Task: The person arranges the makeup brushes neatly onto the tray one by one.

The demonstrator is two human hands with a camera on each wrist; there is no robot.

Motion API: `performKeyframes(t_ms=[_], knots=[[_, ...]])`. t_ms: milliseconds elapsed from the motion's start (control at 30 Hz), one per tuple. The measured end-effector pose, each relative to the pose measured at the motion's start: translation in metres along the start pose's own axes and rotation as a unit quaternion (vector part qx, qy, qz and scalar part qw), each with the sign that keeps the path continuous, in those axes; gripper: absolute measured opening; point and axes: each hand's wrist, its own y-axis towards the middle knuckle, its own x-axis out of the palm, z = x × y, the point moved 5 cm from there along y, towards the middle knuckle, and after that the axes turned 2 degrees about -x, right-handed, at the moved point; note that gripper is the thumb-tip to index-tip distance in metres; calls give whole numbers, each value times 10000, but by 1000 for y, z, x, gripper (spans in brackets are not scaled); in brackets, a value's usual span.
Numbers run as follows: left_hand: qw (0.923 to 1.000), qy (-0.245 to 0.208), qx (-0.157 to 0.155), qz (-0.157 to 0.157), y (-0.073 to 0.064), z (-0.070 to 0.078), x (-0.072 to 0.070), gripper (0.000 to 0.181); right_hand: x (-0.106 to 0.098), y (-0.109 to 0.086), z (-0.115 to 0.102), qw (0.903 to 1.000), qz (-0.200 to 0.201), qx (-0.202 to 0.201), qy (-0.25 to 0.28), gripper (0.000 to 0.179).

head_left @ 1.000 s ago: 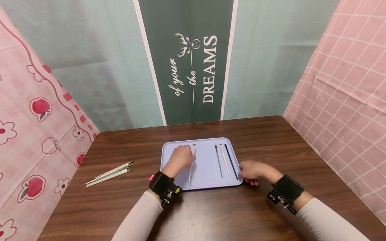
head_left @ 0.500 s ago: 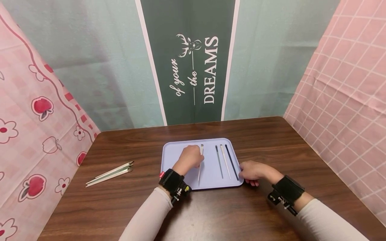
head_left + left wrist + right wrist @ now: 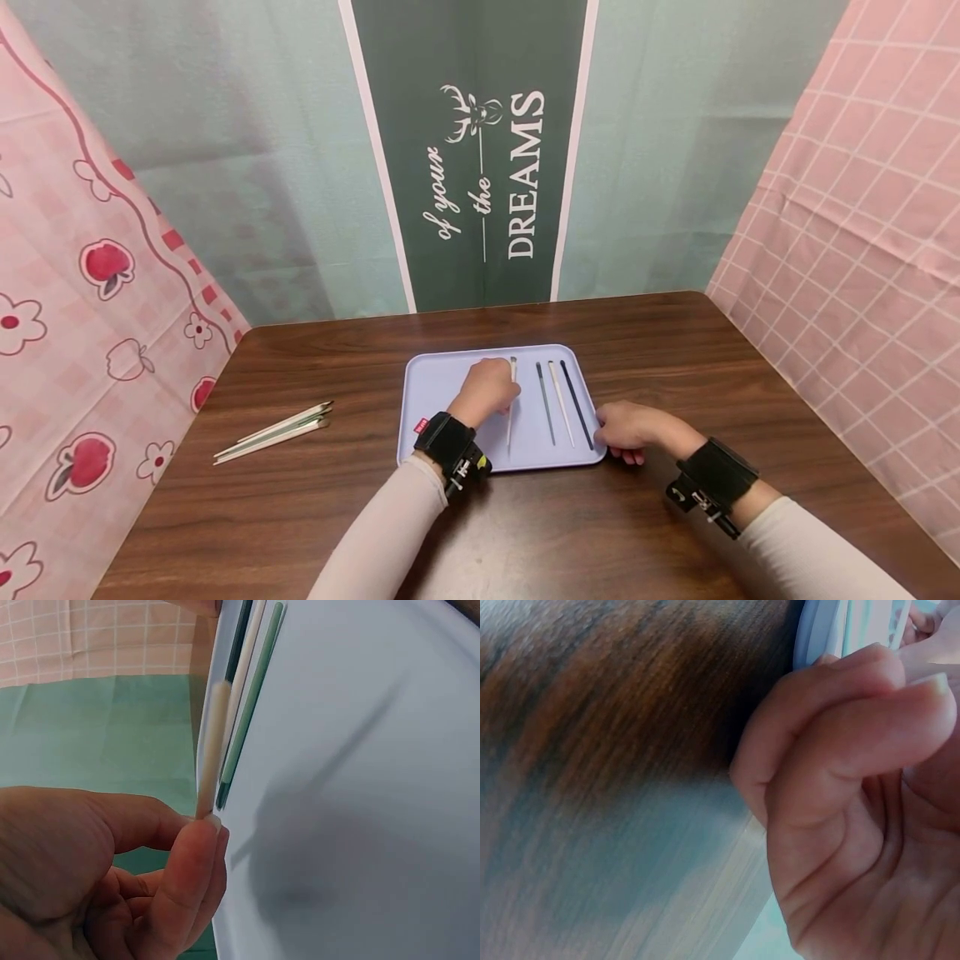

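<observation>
Head view: the left hand point(image 3: 489, 387) pinches the held brush point(image 3: 510, 429) over the tray point(image 3: 435, 383), its bristle end at 12 o'clock and its handle toward 6. At its 3 o'clock, near but apart, a row lies on the tray: green brush point(image 3: 546, 404), white brush point(image 3: 562, 406), black brush point(image 3: 577, 406). Their bristle ends lean slightly toward 11, so the held brush is close to parallel with them but not quite. That sideways gap to the green brush is the relation that counts, and the left hand is the nearer to it. The right hand point(image 3: 624, 423) touches the tray's rim at about 4 o'clock, nearest the black brush. At the tray's 9 o'clock, well apart, a loose bundle point(image 3: 273, 434) of brushes lies on the bench point(image 3: 555, 533).

Left wrist view: thumb and fingers grasp the held brush, whose visible blunt end points to 12. The green brush's dark tip sits just past the fingertips, toward 1 o'clock. A slim shadow point(image 3: 360, 735) falls apart from the held brush, which suggests it is raised off the tray.

Right wrist view: the right hand's fingers are curled beside the tray's rim, seen toward 12 o'clock; whether they pinch the rim or merely brace it, I cannot tell. The held brush cannot be made out clearly from this side.
</observation>
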Motion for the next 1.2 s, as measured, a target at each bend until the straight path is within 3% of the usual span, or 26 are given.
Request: performKeyframes(t_ms=[400,733,1200], knots=[[9996,-104,-168,-219,7,10,12,37,0,1,2,10000,20,-5,60,11],[9982,-434,-350,-210,12,11,20,38,1,1,2,9999,12,-6,109,10],[9979,-389,-497,-108,18,14,28,39,1,0,2,9999,-3,-5,159,10]])
